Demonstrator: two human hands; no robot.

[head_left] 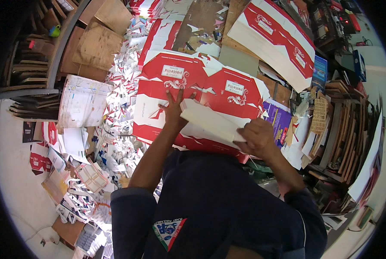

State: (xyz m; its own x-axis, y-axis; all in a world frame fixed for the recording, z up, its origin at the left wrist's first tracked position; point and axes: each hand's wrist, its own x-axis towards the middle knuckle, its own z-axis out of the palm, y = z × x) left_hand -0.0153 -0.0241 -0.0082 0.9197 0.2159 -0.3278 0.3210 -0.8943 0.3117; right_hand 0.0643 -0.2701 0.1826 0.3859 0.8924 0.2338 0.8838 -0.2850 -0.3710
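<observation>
A printed red and white cardboard sheet [201,82] with cut edges and flaps lies in front of me, seemingly on top of others like it. My left hand [174,111] is on its left part, with the fingers spread apart and pointing away from me. Across the near half of the sheet slants a long cream-white card strip [212,123], perhaps a folded piece. Its left end comes close to my left hand. My right hand [258,136] is closed around the strip's right end, with the fingers curled; the exact grip is partly hidden.
White and red paper scraps [124,90] heap up along the left. More printed sheets [279,36] lie at the far right. Wooden boards [346,134] stand upright in a rack on the right. Another board [83,101] leans at left, beside a shelf [29,90].
</observation>
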